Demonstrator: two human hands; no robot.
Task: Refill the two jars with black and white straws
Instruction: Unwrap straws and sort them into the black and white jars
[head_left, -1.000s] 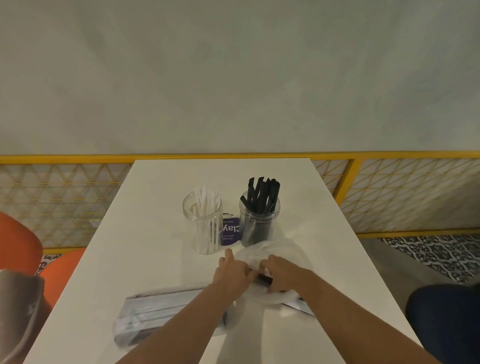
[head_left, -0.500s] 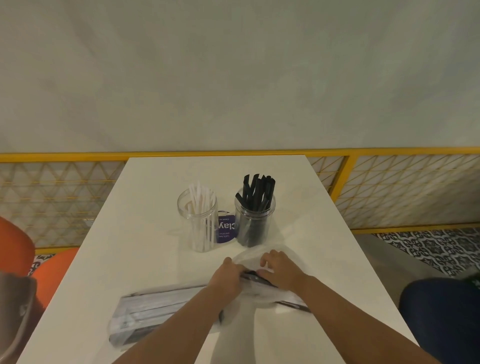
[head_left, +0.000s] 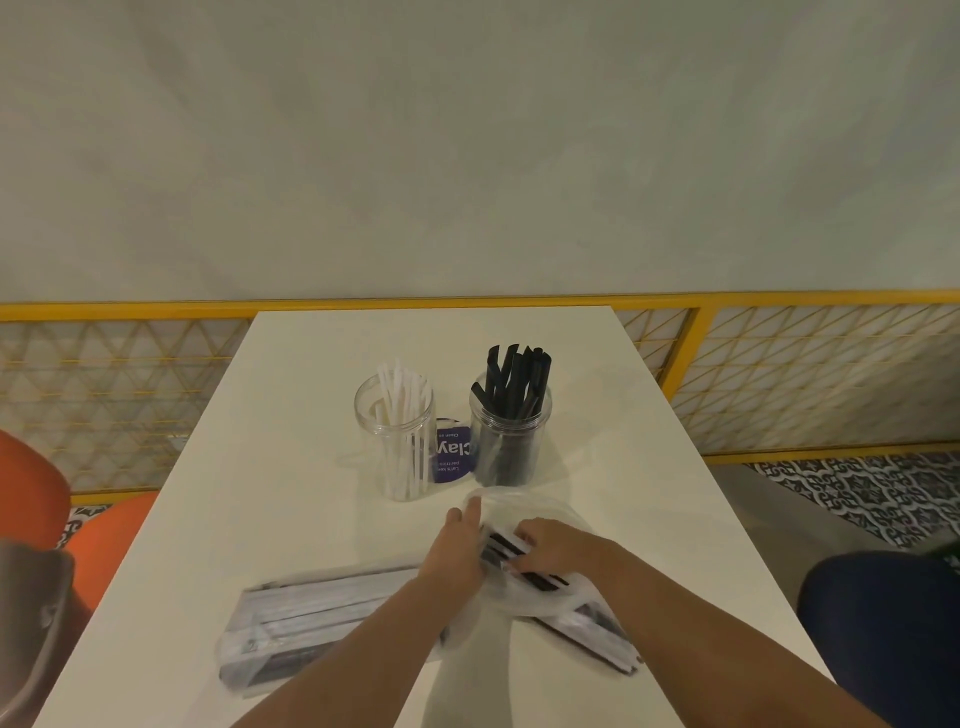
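some black straws (head_left: 541, 579) in right hand (head_left: 558, 550)

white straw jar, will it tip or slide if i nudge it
Probably light: the white straw jar is clear and only partly filled. It stands tall on a narrow base, so a nudge near the rim may tip it; pushed low, it would likely slide on the smooth table.

Colours on my white table (head_left: 291, 467)
At eleven o'clock white straws (head_left: 402, 410), at twelve black straws (head_left: 514, 382), purple label (head_left: 453, 454) between; yellow triangle-lattice railing (head_left: 691, 353) beyond; orange chair (head_left: 31, 483) at nine; black-and-white patterned tiles (head_left: 852, 493) at three.
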